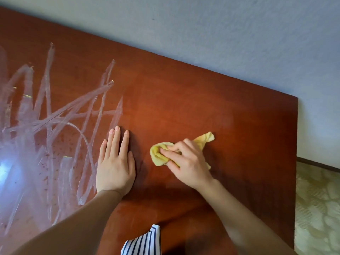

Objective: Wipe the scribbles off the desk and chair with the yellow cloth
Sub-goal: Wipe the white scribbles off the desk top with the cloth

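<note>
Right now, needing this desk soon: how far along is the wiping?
Looks done: the right part of the reddish-brown wooden desk shows no marks. In hand: the right hand grips the crumpled yellow cloth; the left hand lies flat. Left: pale whitish scribbles cover the desk's left part; the chair is out of view.

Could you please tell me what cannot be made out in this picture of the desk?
Scribbles: head view, cut off by the left edge; glare blurs the lower-left part.
Yellow cloth: head view, partly hidden under the right hand gripping it.
Desk under the flat left hand: covered, so marks there are unseen.
Chair: outside the frame.
</note>
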The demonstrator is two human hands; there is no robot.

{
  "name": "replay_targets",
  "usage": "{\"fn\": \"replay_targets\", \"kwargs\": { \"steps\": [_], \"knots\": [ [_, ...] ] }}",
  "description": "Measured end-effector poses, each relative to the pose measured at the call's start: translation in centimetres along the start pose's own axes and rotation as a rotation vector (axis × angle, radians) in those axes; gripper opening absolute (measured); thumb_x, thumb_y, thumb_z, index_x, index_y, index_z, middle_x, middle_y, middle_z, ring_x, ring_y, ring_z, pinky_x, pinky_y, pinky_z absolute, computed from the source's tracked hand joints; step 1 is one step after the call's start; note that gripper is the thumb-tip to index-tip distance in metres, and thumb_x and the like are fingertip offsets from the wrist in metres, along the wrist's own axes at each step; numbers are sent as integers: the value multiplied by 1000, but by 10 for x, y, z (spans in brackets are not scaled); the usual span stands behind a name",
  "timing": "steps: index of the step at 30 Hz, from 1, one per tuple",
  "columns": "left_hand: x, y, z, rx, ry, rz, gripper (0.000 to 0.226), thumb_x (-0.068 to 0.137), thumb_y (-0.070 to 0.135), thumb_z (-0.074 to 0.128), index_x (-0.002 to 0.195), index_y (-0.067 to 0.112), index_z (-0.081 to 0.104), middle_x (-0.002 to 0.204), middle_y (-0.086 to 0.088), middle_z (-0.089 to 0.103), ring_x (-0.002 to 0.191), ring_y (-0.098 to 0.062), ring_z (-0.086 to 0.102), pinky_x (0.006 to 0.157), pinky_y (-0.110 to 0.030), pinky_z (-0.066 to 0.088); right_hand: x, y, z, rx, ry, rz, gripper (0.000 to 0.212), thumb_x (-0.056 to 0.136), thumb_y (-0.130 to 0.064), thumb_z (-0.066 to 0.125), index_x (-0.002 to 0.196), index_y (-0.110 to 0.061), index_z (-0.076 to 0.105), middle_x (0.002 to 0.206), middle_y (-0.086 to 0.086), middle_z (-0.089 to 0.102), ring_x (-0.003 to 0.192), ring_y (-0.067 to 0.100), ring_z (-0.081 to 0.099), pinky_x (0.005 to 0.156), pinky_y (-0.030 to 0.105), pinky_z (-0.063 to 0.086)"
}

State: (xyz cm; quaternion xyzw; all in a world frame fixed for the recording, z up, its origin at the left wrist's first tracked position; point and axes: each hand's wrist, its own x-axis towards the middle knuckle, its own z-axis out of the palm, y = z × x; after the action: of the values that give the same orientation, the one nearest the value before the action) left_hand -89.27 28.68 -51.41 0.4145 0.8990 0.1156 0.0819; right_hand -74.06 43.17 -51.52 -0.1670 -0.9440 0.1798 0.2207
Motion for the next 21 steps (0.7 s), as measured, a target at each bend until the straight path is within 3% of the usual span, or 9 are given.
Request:
{"fn": "replay_targets", "kwargs": {
  "steps": [5,11,16,21],
  "knots": [
    [1,0,0,1,-2,-2,55,97,28,23,148,9,31,155,-13,24,146,-24,12,119,-37,7,-26,59,-47,-111,71,157,25,80,-17,67,101,-9,74,80,7,60,75,22,49,68,37,46],
    [0,0,1,-4,1,1,55,97,29,23,147,9,31,155,-13,24,146,-24,12,119,-39,9,-17,139,-88,-270,226,545,29,82,-21,61,95,2,73,79,17,59,74,36,52,72,32,37],
    [1,0,0,-4,-4,3,55,97,29,23,147,9,31,155,-12,24,146,-23,11,119,-32,2,30,173,-89,-303,297,811,26,86,-17,64,107,-3,71,93,21,60,91,40,53,82,26,30],
    [2,1,-1,-3,-11,0,55,97,28,25,148,9,31,155,-12,23,146,-22,11,119,-28,-3,81,181,-72,-331,396,962,28,90,-25,59,113,-12,69,109,17,60,110,33,48,92,33,34]
  ]
}}
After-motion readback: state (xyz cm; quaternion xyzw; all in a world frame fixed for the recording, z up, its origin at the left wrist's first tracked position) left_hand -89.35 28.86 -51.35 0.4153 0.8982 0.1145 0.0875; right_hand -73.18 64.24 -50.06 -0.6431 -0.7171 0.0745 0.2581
